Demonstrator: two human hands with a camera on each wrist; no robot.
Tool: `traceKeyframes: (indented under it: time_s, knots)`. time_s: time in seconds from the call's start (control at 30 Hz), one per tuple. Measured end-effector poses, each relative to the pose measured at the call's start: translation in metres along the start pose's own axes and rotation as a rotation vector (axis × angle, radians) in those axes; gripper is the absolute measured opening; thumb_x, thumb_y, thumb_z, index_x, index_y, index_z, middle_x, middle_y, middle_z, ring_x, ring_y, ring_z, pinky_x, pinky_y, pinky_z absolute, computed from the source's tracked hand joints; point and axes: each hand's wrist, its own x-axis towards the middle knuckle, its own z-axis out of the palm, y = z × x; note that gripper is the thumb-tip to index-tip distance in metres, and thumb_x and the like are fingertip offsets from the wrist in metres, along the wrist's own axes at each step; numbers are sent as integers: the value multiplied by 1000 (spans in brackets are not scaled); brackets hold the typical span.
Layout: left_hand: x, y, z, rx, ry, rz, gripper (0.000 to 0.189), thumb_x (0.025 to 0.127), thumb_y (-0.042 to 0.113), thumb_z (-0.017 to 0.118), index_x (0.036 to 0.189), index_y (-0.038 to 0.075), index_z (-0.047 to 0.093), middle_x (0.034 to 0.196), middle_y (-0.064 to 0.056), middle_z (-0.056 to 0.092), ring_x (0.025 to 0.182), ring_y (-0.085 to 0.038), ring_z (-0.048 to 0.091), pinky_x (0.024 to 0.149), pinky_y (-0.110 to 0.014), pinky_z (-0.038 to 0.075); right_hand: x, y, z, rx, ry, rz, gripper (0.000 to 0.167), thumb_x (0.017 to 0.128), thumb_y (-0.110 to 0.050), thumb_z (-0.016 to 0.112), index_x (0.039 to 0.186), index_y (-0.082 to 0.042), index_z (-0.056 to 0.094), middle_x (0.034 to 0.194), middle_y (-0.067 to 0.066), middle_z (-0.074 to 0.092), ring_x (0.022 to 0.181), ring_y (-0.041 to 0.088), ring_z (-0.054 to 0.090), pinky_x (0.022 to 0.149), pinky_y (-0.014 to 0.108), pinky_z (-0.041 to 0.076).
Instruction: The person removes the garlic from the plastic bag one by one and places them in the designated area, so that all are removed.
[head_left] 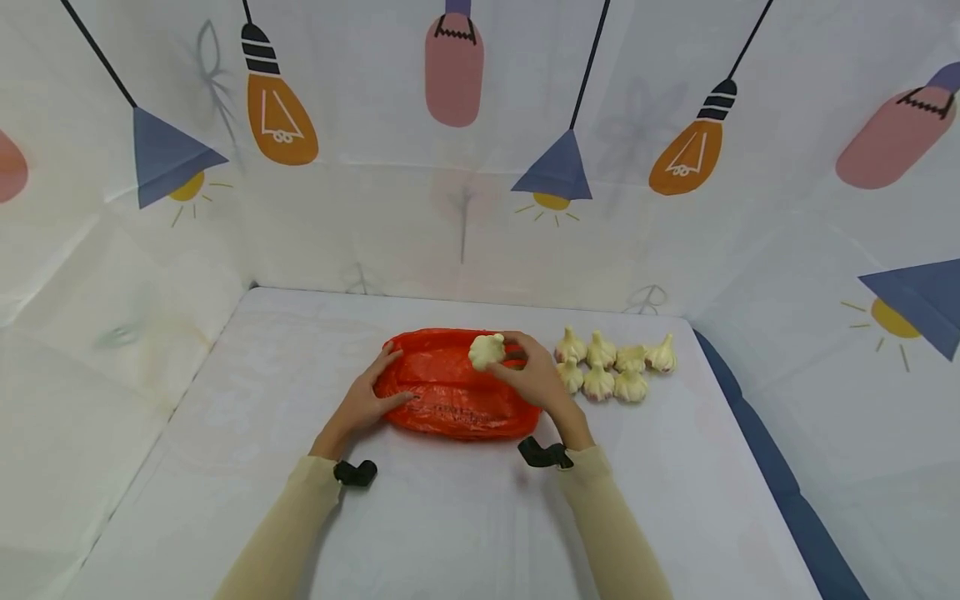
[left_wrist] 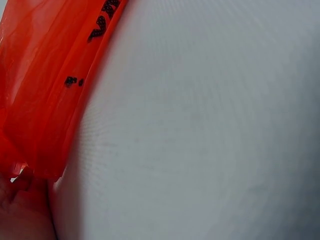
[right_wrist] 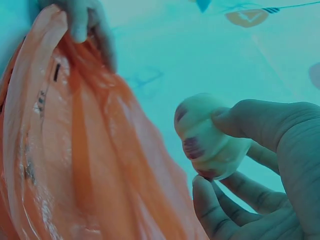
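Observation:
A red plastic bag with dark printing lies on the white table. At its left end my left hand grips the bag's edge, the thumb toward the near side and the fingers toward the far side. Over the bag's right half, my right hand holds a garlic bulb between thumb and fingertips. The right wrist view shows purple patches on this pale bulb, with the bag beside it. In the left wrist view the bag hides most of the left hand.
Several garlic bulbs stand in two rows to the right of the bag. The white table reaches a back wall of printed cloth. Dark blue material runs along the table's right edge.

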Motion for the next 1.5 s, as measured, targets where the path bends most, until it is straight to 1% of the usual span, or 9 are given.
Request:
traceKeyframes:
  time_s: [0.23, 0.33, 0.63, 0.87, 0.93, 1.07, 1.17, 1.33, 1.5]
  knots:
    - [0, 0, 0, -1, 2, -6, 86, 91, 31, 79, 162, 20, 33, 175, 1, 10, 161, -35, 10, 126, -64, 16, -16, 0, -15, 44, 47, -7, 61, 92, -30, 78, 145, -11, 55, 141, 16, 58, 120, 37, 66, 96, 50, 59]
    - [1, -1, 1, 2, -6, -5, 85, 92, 33, 79, 162, 21, 33, 175, 2, 11, 161, -34, 10, 126, -64, 15, -22, 5, -22, 61, 69, -1, 58, 93, -26, 78, 144, -10, 55, 140, 16, 58, 121, 38, 65, 94, 47, 60]
    - [0, 0, 0, 4, 1, -6, 85, 91, 35, 79, 162, 22, 33, 175, 3, 11, 161, -34, 10, 126, -64, 15, -36, 13, -38, 71, 163, -21, 53, 92, -22, 80, 138, -8, 58, 138, 14, 60, 120, 35, 65, 100, 50, 57]
    - [-1, 0, 0, -13, -1, -18, 86, 91, 35, 79, 162, 22, 33, 175, 3, 10, 161, -34, 9, 126, -64, 15, -52, 14, -50, 118, 210, -12, 53, 93, -17, 78, 139, -5, 57, 138, 18, 60, 122, 36, 64, 88, 18, 57]
    - [-1, 0, 1, -13, 0, -19, 86, 91, 35, 79, 162, 21, 33, 175, 3, 11, 161, -34, 9, 126, -64, 15, -56, 17, -53, 132, 220, -1, 53, 93, -17, 78, 139, -4, 57, 137, 17, 60, 121, 36, 63, 86, 16, 57]
    - [0, 1, 2, -12, -4, -28, 85, 91, 34, 79, 162, 22, 33, 175, 3, 10, 161, -34, 9, 126, -64, 15, -63, 25, -60, 123, 252, 26, 55, 93, -23, 79, 141, -6, 56, 137, 13, 59, 121, 33, 63, 87, 13, 55]
    - [-1, 2, 2, -18, -9, -31, 85, 91, 34, 79, 162, 23, 33, 175, 3, 9, 161, -34, 9, 126, -64, 15, -69, 26, -65, 117, 280, 17, 54, 93, -21, 79, 140, -5, 57, 137, 13, 58, 118, 30, 63, 87, 11, 54]
    - [0, 2, 2, -14, -7, -32, 85, 92, 35, 78, 162, 22, 33, 175, 4, 10, 161, -34, 9, 126, -65, 16, -75, 28, -73, 145, 340, -36, 50, 91, -11, 79, 137, -2, 60, 134, 14, 60, 110, 16, 64, 85, 12, 55]
    - [-1, 5, 1, -11, -7, -43, 85, 92, 35, 78, 162, 22, 33, 175, 3, 10, 161, -35, 9, 125, -65, 16, -81, 33, -80, 135, 391, -30, 50, 92, -10, 78, 137, -1, 59, 134, 15, 60, 107, 4, 63, 84, 11, 56]
